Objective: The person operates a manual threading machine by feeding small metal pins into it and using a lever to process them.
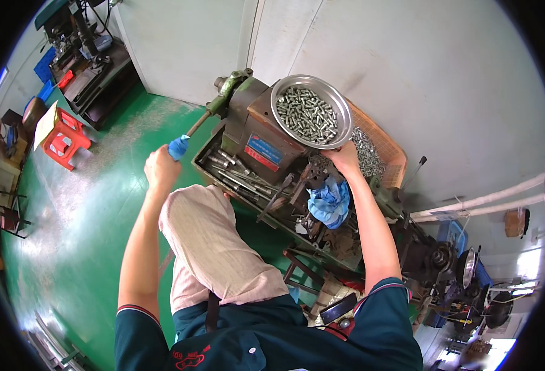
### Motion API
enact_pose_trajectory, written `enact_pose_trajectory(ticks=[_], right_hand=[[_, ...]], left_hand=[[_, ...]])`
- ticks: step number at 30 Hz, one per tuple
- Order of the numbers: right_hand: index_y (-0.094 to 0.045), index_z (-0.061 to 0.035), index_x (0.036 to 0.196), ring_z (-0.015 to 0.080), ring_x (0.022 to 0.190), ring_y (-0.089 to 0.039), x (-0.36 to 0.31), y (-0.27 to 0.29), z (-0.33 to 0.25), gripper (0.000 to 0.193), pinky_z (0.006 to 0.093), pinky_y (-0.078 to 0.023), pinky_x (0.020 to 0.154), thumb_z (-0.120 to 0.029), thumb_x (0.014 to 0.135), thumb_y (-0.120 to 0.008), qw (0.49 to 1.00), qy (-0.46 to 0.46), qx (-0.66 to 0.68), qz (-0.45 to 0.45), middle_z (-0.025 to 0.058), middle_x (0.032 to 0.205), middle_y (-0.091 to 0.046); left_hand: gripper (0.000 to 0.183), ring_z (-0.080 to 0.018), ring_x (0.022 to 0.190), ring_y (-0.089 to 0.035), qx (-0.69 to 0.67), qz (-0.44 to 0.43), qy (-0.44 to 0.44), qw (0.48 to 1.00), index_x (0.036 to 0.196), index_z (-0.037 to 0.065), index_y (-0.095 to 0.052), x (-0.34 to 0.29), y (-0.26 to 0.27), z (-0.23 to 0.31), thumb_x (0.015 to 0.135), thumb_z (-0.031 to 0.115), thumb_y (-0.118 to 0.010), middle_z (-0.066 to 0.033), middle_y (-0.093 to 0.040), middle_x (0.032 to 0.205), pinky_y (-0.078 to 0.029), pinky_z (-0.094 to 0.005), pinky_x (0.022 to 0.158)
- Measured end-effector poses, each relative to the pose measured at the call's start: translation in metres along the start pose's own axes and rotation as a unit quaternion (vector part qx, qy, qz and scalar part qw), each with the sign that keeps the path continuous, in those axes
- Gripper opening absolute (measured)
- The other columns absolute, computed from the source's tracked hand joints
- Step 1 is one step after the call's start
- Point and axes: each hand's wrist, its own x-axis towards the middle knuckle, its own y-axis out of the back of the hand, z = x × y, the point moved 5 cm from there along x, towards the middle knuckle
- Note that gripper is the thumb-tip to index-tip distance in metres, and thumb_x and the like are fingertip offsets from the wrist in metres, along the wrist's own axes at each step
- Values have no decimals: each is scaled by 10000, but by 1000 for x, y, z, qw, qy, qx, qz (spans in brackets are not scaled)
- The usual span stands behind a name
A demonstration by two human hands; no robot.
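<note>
My left hand (162,169) is closed around the end of a lever handle (197,123), whose grip is wrapped in blue material (178,147). The lever runs up to the green-grey bench machine (248,102). Just below the rim of a round metal bowl (344,105), my right hand (345,158) reaches in at the machine's working end with its fingers bent together. What they hold is too small and too hidden to make out. Many short silvery metal pins (309,114) fill the bowl, which rests on top of the machine. A crumpled blue cloth (329,203) lies by my right forearm.
An orange plastic basket (388,139) behind the bowl holds more small metal parts. Rods and tools lie in the machine's tray (238,179). A red stool (65,139) and another machine (93,68) stand at left. More machinery (442,256) is at right.
</note>
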Motion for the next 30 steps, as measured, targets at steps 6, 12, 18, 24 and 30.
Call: enact_pose_trajectory(ticks=[6, 12, 18, 24, 30], right_hand=[[-628, -34, 832, 145, 707, -596, 10, 13, 5, 185, 269, -444, 659, -77, 652, -627, 993, 32, -106, -35, 115, 772, -629], [-615, -69, 728, 285, 712, -586, 34, 112, 52, 139, 360, -459, 643, -178, 697, -534, 930, 61, -351, 86, 105, 760, -606], [-607, -113, 881, 227, 1179, -312, -24, 223, 124, 292, 511, -233, 912, -352, 788, -468, 800, -184, -541, 180, 60, 1111, -508], [-578, -67, 878, 240, 1133, -355, -134, 248, 150, 408, 456, -274, 896, -441, 802, -434, 800, -90, -513, 298, 56, 1092, -499], [-556, -11, 690, 316, 803, -506, -189, 240, 125, 481, 394, -402, 698, -476, 772, -466, 781, -137, -570, 216, 152, 791, -554]], left_hand=[[194, -331, 762, -572, 47, -3, -11, 999, 811, 83, -601, 47, 6, -31, 632, 70, -526, -172, -595, 775, -453, -399, 681], [190, -330, 779, -570, 36, -17, -6, 999, 807, 79, -607, 52, 4, -29, 640, 69, -517, -171, -596, 791, -448, -400, 690], [195, -332, 786, -567, 36, -18, -2, 999, 815, 84, -605, 51, 5, -30, 640, 74, -519, -170, -596, 791, -445, -399, 700], [201, -339, 778, -563, 25, -18, -6, 1000, 820, 87, -603, 51, 5, -30, 634, 80, -526, -174, -593, 785, -444, -401, 689], [197, -343, 770, -561, 33, -17, -17, 999, 815, 82, -601, 51, 6, -31, 635, 80, -522, -180, -590, 777, -441, -408, 680]])
